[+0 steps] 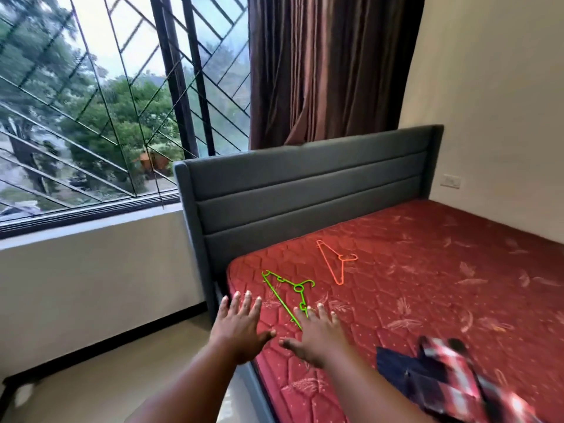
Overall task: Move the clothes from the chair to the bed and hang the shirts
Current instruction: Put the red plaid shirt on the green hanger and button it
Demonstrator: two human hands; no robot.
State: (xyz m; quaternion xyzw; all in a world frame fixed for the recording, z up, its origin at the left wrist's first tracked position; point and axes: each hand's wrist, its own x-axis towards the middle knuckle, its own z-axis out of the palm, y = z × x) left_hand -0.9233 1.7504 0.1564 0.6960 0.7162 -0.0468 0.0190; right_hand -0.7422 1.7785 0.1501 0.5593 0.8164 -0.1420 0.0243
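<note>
Over the bed [427,270], both the left hand [241,328] and right hand [317,337] are held with fingers spread, near the green hanger [288,293].

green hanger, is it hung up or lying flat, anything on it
Lying flat and bare. The green hanger rests on the red mattress with no garment on it; the right hand covers its lower end.
</note>
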